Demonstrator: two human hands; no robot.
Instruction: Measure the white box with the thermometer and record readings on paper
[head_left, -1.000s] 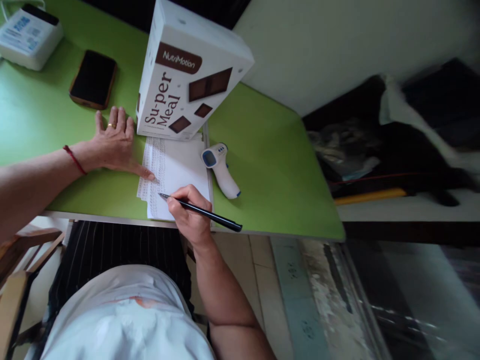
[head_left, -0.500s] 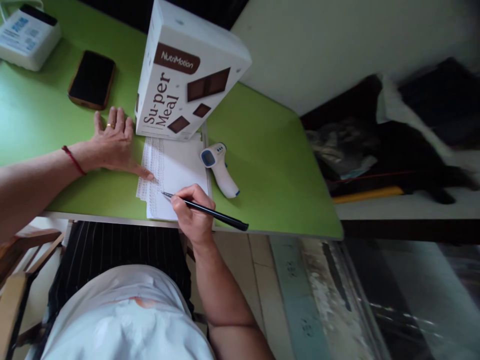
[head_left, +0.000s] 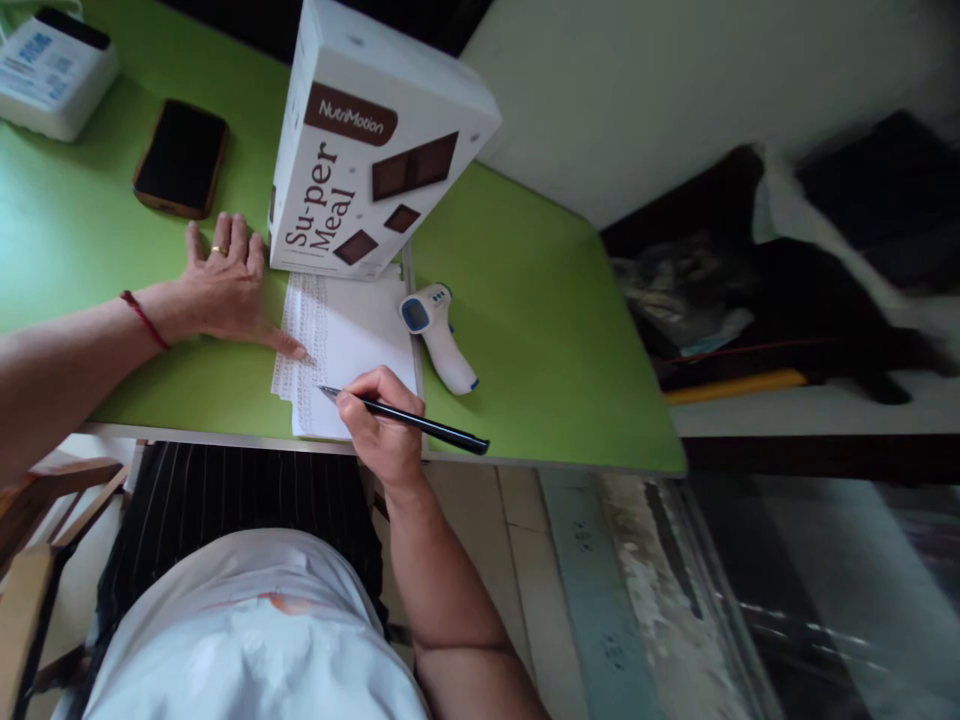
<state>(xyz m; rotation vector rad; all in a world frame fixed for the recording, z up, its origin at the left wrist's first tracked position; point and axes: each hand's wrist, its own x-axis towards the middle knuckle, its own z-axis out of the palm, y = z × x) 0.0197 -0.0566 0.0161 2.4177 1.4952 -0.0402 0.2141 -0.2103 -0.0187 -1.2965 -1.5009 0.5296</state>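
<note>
A black pen (head_left: 420, 420) is pinched in my right hand (head_left: 386, 430), its tip on or just above the top sheet of paper (head_left: 367, 335). Dense rows of small handwriting fill the left part of that sheet; its right part is blank. My left hand (head_left: 225, 285) lies flat on the green table with fingers spread, its thumb on the sheet's written left side. Beneath the top sheet, more written paper sticks out at the left. At the far end of the paper stands a white NutriMotion box (head_left: 375, 150), upright, hiding the paper's top edge.
To the right of the paper lies a white infrared thermometer (head_left: 442, 340). A phone (head_left: 182, 158) and a white device with a cable (head_left: 56, 75) are on the green table (head_left: 540, 330) at the left. Dark cloth items (head_left: 802, 290) lie on a ledge beyond the right edge.
My right hand and the pen have shifted slightly left across the sheet. My left hand stays in place; the whole view has moved a little.
</note>
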